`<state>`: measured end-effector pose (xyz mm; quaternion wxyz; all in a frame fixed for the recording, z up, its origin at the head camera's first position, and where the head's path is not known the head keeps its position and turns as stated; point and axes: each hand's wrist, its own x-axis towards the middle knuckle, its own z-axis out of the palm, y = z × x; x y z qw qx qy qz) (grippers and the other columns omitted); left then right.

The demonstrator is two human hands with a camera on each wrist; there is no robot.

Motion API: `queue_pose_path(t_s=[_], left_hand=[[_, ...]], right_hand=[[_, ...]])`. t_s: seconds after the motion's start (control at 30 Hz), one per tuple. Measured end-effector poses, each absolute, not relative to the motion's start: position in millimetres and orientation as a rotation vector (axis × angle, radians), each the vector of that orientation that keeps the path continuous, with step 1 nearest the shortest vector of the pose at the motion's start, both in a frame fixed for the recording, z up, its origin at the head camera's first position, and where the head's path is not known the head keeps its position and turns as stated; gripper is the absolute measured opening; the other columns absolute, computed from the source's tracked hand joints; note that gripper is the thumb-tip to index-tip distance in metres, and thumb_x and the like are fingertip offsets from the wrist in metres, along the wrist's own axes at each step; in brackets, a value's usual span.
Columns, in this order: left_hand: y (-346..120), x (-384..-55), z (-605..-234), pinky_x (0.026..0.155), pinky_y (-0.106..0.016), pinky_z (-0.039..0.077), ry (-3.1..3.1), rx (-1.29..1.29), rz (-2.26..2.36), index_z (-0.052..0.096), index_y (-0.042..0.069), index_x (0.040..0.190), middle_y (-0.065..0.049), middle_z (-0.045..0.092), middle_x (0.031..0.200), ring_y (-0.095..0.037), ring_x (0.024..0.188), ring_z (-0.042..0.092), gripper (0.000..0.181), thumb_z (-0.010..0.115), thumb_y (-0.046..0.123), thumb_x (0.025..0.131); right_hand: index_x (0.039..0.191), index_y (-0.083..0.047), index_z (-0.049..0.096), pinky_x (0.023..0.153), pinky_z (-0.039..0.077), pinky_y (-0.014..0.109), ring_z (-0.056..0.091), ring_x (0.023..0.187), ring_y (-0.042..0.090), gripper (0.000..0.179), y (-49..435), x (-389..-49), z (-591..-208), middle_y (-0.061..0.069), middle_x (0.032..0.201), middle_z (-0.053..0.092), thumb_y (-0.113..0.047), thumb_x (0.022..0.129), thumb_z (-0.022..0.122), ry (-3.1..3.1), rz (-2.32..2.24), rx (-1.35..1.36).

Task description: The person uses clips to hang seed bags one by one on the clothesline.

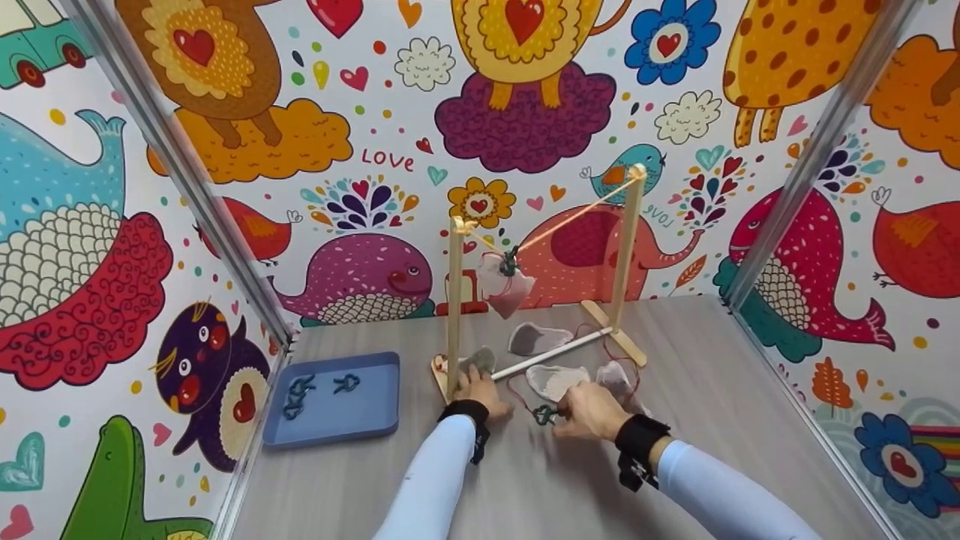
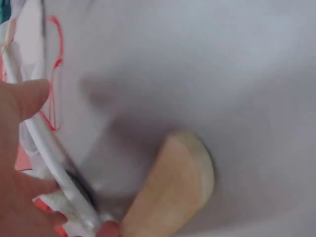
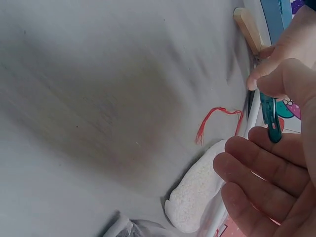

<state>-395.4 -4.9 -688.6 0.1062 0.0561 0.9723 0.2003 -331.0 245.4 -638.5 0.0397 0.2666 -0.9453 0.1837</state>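
Note:
My right hand (image 1: 592, 411) pinches a dark green clip (image 3: 270, 116) between thumb and forefinger, above the table's near middle. Its other fingers (image 3: 261, 197) extend loosely. My left hand (image 1: 480, 391) reaches low beside the left foot (image 2: 173, 182) of a wooden stand, its fingers spread by the white rod (image 2: 54, 168) and a small grey sock-like piece (image 1: 478, 361). Close to the right hand lies a fuzzy white sock-like piece (image 3: 195, 197) with a red string (image 3: 220, 109). Another pale piece (image 1: 507, 281) hangs from the stand's cord (image 1: 581, 214) by a green clip (image 1: 510, 260).
On the left stands a blue tray (image 1: 349, 416) holding several green clips (image 1: 298, 396). Two upright wooden posts (image 1: 628, 247) rise from the stand. More sock-like pieces (image 1: 536, 337) lie around the rod. Metal frame bars (image 1: 187, 165) and patterned walls enclose the table (image 1: 720, 450).

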Motion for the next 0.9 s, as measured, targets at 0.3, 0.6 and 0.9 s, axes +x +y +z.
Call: queue_pose_path(t_s=[0.3, 0.6, 0.9], left_hand=[[0.6, -386.7, -680.3, 0.103, -0.054, 0.062, 3.312, 0.499, 0.183, 0.069, -0.003, 0.139, -0.019, 0.071, 0.134, -0.038, 0.129, 0.07, 0.073, 0.098, 0.034, 0.083], [1.4, -369.9, -670.0, 0.071, -0.031, 0.064, 3.467, 1.436, 0.001, 0.072, 0.011, 0.115, -0.002, 0.068, 0.101, -0.017, 0.083, 0.074, 0.016, 0.073, 0.009, 0.1], [-13.6, -352.4, -697.2, 0.072, -0.037, 0.065, 3.314, 1.006, -0.138, 0.082, 0.016, 0.089, -0.003, 0.082, 0.088, -0.024, 0.084, 0.077, 0.005, 0.086, 0.017, 0.086]], right_hand=[[0.061, -0.014, 0.07, 0.054, 0.028, 0.025, 0.035, 0.061, 0.003, 0.027, 249.9, -330.0, -633.2, -0.01, 0.059, 0.056, -0.016, 0.083, 0.084, -2.865, 0.524, 0.868], [0.054, -0.017, 0.058, 0.052, 0.024, 0.025, 0.032, 0.059, 0.003, 0.038, 254.6, -326.7, -640.6, -0.017, 0.056, 0.039, -0.02, 0.082, 0.083, -2.834, 0.434, 0.948], [0.055, -0.016, 0.065, 0.049, 0.027, 0.021, 0.031, 0.054, 0.0, 0.032, 259.0, -323.9, -642.8, -0.015, 0.051, 0.048, -0.017, 0.08, 0.084, -2.892, 0.445, 0.996]])
